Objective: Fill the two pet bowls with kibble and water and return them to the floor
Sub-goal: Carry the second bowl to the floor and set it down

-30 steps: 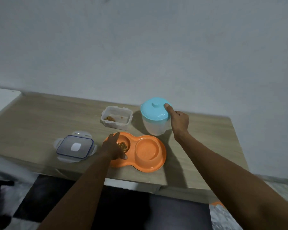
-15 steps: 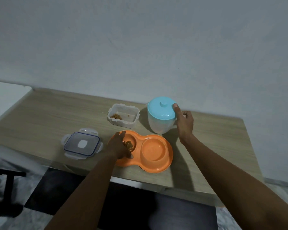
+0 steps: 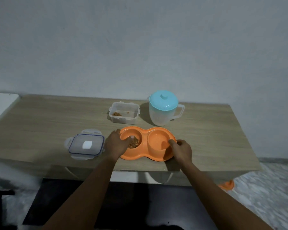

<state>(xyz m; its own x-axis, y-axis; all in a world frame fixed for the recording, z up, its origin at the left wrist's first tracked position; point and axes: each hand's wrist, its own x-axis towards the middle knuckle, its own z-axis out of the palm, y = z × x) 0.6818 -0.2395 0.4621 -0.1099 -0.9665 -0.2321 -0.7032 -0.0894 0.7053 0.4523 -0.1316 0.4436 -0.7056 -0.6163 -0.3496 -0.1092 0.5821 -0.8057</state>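
Note:
An orange double pet bowl (image 3: 146, 130) lies on the wooden table (image 3: 206, 138) near its front edge. Brown kibble (image 3: 134, 143) fills part of its left cup; the right cup looks smooth and I cannot tell if it holds water. My left hand (image 3: 115, 145) grips the bowl's left rim, thumb inside the cup. My right hand (image 3: 181, 151) pinches the right rim. Behind the bowl stands a translucent jug with a light blue lid (image 3: 163, 107), upright and untouched. A clear kibble tub (image 3: 124, 112) with a few pieces left sits beside it.
The tub's clear lid with blue seal (image 3: 86, 145) lies flat left of the bowl. A white surface (image 3: 0, 103) adjoins the table's left end. An orange object (image 3: 227, 185) shows on the pale floor under the table's right corner. A dark mat lies below me.
My right hand let go of the jug's lid and moved down to the bowl's right rim. My left hand stayed on the left rim.

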